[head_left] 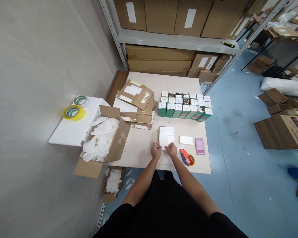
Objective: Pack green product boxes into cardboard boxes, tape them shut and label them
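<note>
The left hand (pixel 156 151) and right hand (pixel 171 150) are pinching the near edge of a white rectangular package (pixel 167 135), which is lying on the pale, flat tabletop (pixel 139 150). A white rectangular card (pixel 186 140) is lying to its right; green-and-white cardboard boxes (pixel 178 111) are standing in rows beyond.

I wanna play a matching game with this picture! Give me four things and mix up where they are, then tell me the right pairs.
Things:
1. White piece
2. Yellow tape roll
3. Green-and-white boxes
4. Yellow-and-black tool

Places:
A. On the grey shelf's edge
B. Standing in rows on the table
C. Touched by the left hand and right hand
D. On the white surface left of the table

Right pairs: 1-C, 2-D, 3-B, 4-A.
</note>
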Demonstrator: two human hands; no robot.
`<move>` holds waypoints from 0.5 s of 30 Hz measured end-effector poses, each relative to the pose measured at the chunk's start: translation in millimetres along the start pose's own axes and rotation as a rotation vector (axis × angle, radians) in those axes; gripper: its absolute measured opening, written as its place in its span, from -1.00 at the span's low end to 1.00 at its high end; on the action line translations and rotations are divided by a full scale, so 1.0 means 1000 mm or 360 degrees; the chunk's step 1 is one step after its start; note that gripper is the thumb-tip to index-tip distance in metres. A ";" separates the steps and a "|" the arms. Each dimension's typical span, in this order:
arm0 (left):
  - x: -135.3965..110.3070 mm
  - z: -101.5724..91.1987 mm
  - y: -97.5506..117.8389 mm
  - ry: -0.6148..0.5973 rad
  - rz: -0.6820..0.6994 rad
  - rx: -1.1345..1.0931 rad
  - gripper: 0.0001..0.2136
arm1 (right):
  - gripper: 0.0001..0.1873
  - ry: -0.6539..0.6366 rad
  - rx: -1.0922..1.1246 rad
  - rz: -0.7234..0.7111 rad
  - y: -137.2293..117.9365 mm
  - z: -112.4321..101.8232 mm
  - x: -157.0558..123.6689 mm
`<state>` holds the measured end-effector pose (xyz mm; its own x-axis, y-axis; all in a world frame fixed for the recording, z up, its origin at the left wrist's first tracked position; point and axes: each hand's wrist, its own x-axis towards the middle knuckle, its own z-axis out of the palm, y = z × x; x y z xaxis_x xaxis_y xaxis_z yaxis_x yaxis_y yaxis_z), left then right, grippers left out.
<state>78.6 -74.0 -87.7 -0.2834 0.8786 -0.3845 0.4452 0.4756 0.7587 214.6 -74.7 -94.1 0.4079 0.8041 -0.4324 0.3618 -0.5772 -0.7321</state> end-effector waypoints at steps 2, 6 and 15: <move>0.000 0.001 -0.001 0.0009 -0.0006 0.0032 -0.75 | -0.63 -0.0010 -0.0064 0.0014 -0.001 0.000 0.000; 0.001 0.001 0.000 0.0018 -0.0021 0.0120 -0.76 | -0.69 -0.0099 -0.0360 0.0064 -0.005 -0.001 0.001; 0.004 -0.004 0.010 -0.0071 -0.0121 0.0368 -0.90 | -0.74 -0.0211 -0.0770 0.0121 -0.014 -0.004 0.003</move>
<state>78.7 -66.1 -80.1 -0.2878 0.8386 -0.4626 0.6079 0.5332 0.5883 213.5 -65.0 -82.9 0.3494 0.7502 -0.5613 0.6950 -0.6093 -0.3817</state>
